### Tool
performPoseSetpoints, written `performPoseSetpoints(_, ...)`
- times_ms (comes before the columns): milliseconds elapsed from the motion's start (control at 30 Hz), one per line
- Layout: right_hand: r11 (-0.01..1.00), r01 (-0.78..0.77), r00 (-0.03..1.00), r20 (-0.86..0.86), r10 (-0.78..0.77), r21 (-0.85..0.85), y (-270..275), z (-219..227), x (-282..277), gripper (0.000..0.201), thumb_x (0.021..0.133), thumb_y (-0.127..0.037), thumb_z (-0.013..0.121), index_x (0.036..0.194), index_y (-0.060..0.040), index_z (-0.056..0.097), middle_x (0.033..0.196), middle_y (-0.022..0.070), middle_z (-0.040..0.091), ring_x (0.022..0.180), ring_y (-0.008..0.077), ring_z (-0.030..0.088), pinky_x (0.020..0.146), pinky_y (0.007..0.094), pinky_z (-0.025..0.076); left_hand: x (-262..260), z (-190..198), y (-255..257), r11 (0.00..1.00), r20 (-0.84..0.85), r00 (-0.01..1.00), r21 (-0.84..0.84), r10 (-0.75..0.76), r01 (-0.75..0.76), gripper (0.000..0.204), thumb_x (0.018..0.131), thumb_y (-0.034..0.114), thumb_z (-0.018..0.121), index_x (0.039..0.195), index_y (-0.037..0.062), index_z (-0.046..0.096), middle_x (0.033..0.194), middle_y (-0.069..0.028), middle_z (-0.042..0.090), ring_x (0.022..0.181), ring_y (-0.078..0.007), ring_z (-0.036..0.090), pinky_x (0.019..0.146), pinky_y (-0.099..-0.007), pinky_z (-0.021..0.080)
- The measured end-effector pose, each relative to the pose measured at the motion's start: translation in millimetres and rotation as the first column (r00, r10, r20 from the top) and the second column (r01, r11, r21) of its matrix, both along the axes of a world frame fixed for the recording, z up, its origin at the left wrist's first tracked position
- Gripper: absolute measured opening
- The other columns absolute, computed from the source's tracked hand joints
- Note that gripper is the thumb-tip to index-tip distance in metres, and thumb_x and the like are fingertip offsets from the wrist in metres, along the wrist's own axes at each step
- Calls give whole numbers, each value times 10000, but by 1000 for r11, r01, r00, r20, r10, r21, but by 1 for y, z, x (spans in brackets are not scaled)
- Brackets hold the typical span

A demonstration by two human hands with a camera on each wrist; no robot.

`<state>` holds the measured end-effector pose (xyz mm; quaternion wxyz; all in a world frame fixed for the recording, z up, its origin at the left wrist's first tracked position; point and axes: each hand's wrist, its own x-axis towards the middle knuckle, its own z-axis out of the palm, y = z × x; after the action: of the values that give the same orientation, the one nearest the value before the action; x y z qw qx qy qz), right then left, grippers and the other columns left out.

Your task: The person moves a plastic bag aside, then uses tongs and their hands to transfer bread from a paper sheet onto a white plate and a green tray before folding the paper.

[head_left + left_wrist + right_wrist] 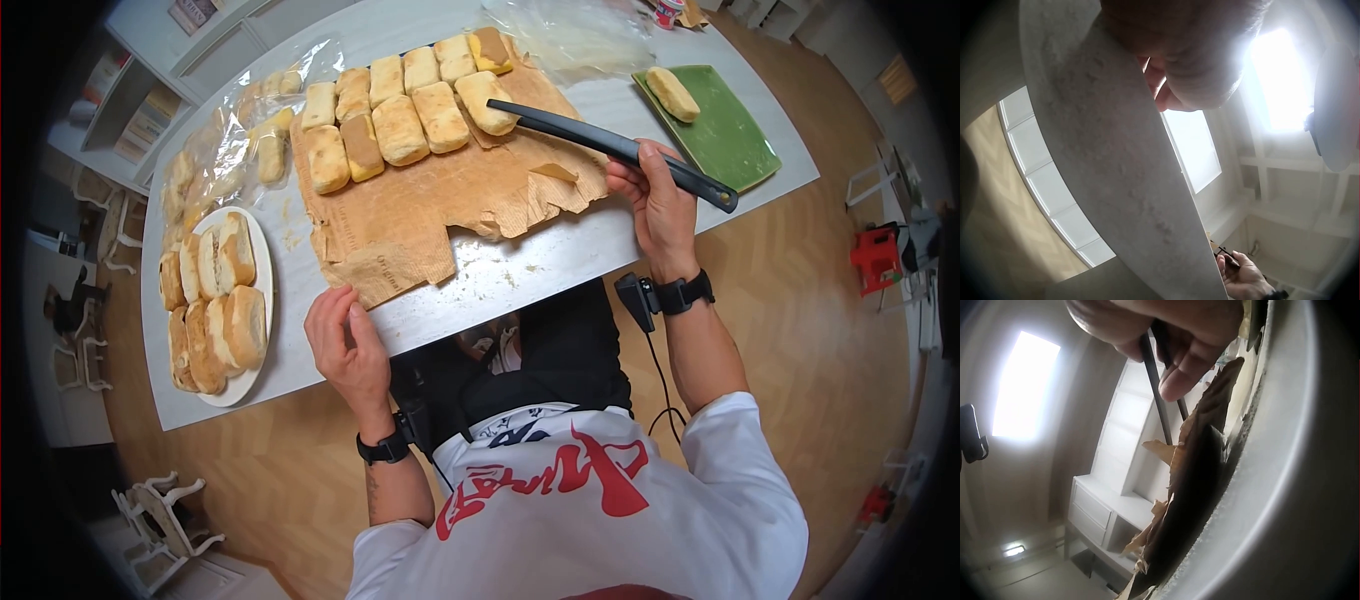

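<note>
My right hand (665,215) grips long black tongs (610,143) with its fingers round the arms. The tongs reach left, and their tip overlaps a bread roll (486,103) at the right end of the front row. Several pale rolls stand in two rows on torn brown paper (400,215); one roll in front (362,146) and one at the back right (490,50) carry a tan spread and something yellow. My left hand (348,345), fingers loosely bent, is at the table's front edge beside the paper's near left corner, holding nothing visible.
A white oval plate (262,245) with split rolls stands at the left. Behind it lies clear plastic packaging (240,120) with more rolls. A green rectangular plate (725,130) at the right bears one roll. More clear plastic (575,38) lies at the back. Crumbs dot the white table (505,285).
</note>
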<state>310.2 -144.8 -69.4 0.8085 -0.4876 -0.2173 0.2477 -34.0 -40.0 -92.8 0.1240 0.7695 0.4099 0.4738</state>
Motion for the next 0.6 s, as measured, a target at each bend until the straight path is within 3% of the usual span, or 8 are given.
performPoseSetpoints(133, 1000, 5, 1000, -10, -5, -6, -2, -3, 1, 277, 972, -177, 589, 1147, 34, 547, 943, 166, 680, 800, 205, 697, 716, 287, 593, 3, 2, -1, 1000, 36, 999, -10, 11, -11, 136, 872, -32, 580, 983, -14, 657, 1045, -130, 668, 1048, -307, 597, 939, -397, 467)
performPoseSetpoints(233, 1000, 6, 1000, -14, -6, 6, -3, -4, 3, 275, 970, -179, 594, 1140, 33, 550, 944, 165, 680, 798, 206, 698, 703, 287, 596, 1, 0, -1, 1000, 0, 1000, -4, 7, -7, 137, 918, -9, 564, 1016, -7, 660, 1104, -123, 649, 1075, -251, 591, 947, -343, 459)
performPoseSetpoints(600, 997, 61, 996, -71, -58, 40, -20, 3, 22, 270, 956, -172, 612, 1124, 35, 566, 920, 172, 683, 775, 217, 704, 682, 298, 600, 1, -2, 0, 1000, -19, 1000, -14, -2, 2, 136, 932, -10, 547, 1028, -19, 643, 1121, -118, 639, 1079, -239, 585, 945, -335, 459)
